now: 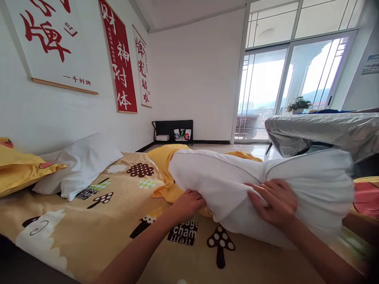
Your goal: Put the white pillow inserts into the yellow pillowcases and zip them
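Note:
A plump white pillow [213,173] lies across the front of the bed, creased and tilted, with a grey piping line along it. My left hand [189,204] has its fingers curled over the pillow's near left edge. Farther right, my right hand [274,201] grips a fold of its white cloth between thumb and fingers. Under and behind the pillow lies crumpled yellow fabric [167,173], partly hidden. The tan sheet [118,221] beneath has printed mushrooms, a sheep and lettering.
On the left are another white pillow [85,161] and a yellow pillow [20,169]. Yellow and red cloth [367,197] shows at the right edge. A table under a shiny cover [319,126] stands beyond, near sliding glass doors [263,90]. A black rack [168,128] sits by the wall.

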### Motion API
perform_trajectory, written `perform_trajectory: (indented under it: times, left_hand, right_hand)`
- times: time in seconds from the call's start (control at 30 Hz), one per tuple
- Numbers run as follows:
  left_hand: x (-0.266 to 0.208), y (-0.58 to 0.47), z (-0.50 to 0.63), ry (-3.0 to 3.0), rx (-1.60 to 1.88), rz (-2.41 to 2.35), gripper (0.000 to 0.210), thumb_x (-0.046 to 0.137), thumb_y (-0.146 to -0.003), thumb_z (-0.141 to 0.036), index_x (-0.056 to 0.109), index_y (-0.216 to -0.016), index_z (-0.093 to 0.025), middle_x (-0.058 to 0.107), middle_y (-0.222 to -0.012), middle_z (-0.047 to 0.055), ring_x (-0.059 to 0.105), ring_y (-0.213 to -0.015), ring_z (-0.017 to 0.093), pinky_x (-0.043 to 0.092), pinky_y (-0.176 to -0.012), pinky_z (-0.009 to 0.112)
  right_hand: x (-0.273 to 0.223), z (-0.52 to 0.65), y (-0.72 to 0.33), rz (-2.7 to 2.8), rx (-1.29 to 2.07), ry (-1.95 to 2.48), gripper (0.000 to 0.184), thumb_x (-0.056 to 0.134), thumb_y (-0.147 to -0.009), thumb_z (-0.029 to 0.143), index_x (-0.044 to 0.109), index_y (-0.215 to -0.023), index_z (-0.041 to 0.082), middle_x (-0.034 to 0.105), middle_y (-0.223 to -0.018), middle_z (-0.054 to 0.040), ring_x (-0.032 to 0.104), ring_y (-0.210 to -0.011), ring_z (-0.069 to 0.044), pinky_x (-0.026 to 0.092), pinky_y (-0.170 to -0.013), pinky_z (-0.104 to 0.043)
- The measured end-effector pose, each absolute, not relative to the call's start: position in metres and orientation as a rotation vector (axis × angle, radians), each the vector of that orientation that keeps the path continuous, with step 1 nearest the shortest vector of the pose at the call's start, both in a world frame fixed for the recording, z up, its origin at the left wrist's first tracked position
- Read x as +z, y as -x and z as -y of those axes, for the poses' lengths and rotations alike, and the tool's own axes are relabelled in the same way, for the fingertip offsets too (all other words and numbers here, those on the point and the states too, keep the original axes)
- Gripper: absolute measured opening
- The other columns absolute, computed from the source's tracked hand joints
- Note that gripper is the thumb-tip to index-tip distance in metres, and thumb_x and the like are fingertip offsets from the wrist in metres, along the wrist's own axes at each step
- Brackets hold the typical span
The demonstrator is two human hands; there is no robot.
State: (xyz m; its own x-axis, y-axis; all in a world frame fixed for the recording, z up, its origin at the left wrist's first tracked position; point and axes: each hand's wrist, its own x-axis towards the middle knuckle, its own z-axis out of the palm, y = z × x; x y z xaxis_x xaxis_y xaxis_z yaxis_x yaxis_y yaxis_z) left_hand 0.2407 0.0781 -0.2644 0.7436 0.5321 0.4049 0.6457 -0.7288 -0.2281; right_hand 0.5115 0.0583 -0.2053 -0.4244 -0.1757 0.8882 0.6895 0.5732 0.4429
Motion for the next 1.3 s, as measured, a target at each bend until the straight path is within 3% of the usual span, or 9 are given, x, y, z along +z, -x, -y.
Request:
perform_trajectory:
  times: [0.27,0.43,0.53,0.67,0.73,0.87,1.03,1.17,1.3]
  left_hand:
    - [-0.289,-0.276,-0.059,2.669,-0.298,0.746,0.019,0.056,-0.088,-0.019,0.063,-0.105,-0.015,0.068,-0.105,0.006,0.060,-0.103,0.022,0.043,-0.089,0.034]
    - [-0.296,-0.281,-0.046,2.658,-0.205,0.738,0.015,0.056,-0.087,-0.018,0.066,-0.097,-0.019,0.071,-0.092,0.004,0.064,-0.086,0.021,0.046,-0.072,0.030]
    - [-0.287,-0.264,-0.024,2.640,-0.303,0.668,0.008,0.056,-0.083,-0.019,0.063,-0.085,-0.020,0.070,-0.081,0.001,0.062,-0.073,0.018,0.042,-0.061,0.028]
    - [-0.246,-0.220,-0.006,2.286,-0.887,0.856,0.021,0.046,-0.085,-0.021,0.051,-0.064,-0.019,0.056,-0.060,0.002,0.051,-0.059,0.014,0.037,-0.057,0.027]
    - [-0.219,-0.197,-0.014,1.952,-1.065,1.237,0.022,0.039,-0.088,-0.020,0.055,-0.073,-0.019,0.057,-0.068,0.005,0.054,-0.069,0.017,0.042,-0.066,0.030]
    - [-0.183,-0.169,-0.052,1.788,-0.834,1.805,0.033,0.046,-0.087,-0.033,0.058,-0.112,-0.015,0.061,-0.109,0.012,0.053,-0.106,0.027,0.041,-0.092,0.041]
    - [-0.171,-0.170,-0.068,2.001,-0.509,1.908,0.034,0.054,-0.079,-0.038,0.065,-0.102,-0.017,0.064,-0.108,0.012,0.055,-0.107,0.031,0.041,-0.092,0.047]
    - [-0.165,-0.177,-0.053,2.120,-0.366,1.800,0.040,0.057,-0.078,-0.040,0.060,-0.114,-0.024,0.061,-0.115,0.007,0.052,-0.112,0.026,0.039,-0.097,0.042]
    - [-0.168,-0.184,-0.055,2.015,-0.326,1.860,0.031,0.048,-0.083,-0.021,0.058,-0.112,-0.019,0.060,-0.114,0.011,0.054,-0.110,0.027,0.043,-0.092,0.041]
  right_hand:
    - [-0.184,-0.040,-0.526,1.726,-1.165,0.771,0.014,0.057,-0.088,0.026,0.067,-0.090,0.016,0.061,-0.062,-0.0022,0.053,-0.059,-0.015,0.039,-0.067,-0.032]
    - [-0.158,-0.031,-0.453,1.901,-1.163,1.009,0.054,0.048,-0.091,0.049,0.053,-0.129,0.012,0.060,-0.121,-0.0184,0.053,-0.107,-0.032,0.038,-0.089,-0.045]
    - [-0.168,-0.041,-0.425,2.142,-0.980,1.109,0.069,0.047,-0.089,0.057,0.041,-0.140,0.010,0.064,-0.114,-0.0169,0.056,-0.101,-0.031,0.040,-0.088,-0.045]
    - [-0.187,-0.044,-0.424,2.311,-0.920,1.019,0.060,0.051,-0.088,0.055,0.051,-0.134,0.016,0.066,-0.104,-0.0116,0.059,-0.095,-0.029,0.042,-0.084,-0.044]
    - [-0.194,-0.039,-0.430,2.330,-0.953,0.913,0.054,0.050,-0.089,0.053,0.054,-0.130,0.019,0.067,-0.101,-0.0106,0.059,-0.093,-0.028,0.041,-0.083,-0.043]
    - [-0.199,-0.029,-0.434,2.356,-0.985,0.764,0.047,0.052,-0.090,0.049,0.057,-0.127,0.020,0.067,-0.096,-0.0086,0.059,-0.089,-0.026,0.041,-0.082,-0.042]
    - [-0.199,-0.028,-0.432,2.353,-1.015,0.710,0.045,0.055,-0.089,0.047,0.058,-0.125,0.021,0.068,-0.097,-0.0079,0.060,-0.089,-0.026,0.041,-0.082,-0.042]
    - [-0.195,-0.033,-0.433,2.351,-1.018,0.690,0.043,0.054,-0.089,0.047,0.059,-0.124,0.023,0.068,-0.098,-0.0085,0.060,-0.090,-0.026,0.042,-0.082,-0.043]
    - [-0.193,-0.032,-0.434,2.376,-0.993,0.663,0.040,0.054,-0.089,0.045,0.060,-0.123,0.024,0.067,-0.105,-0.0105,0.061,-0.094,-0.027,0.044,-0.084,-0.045]
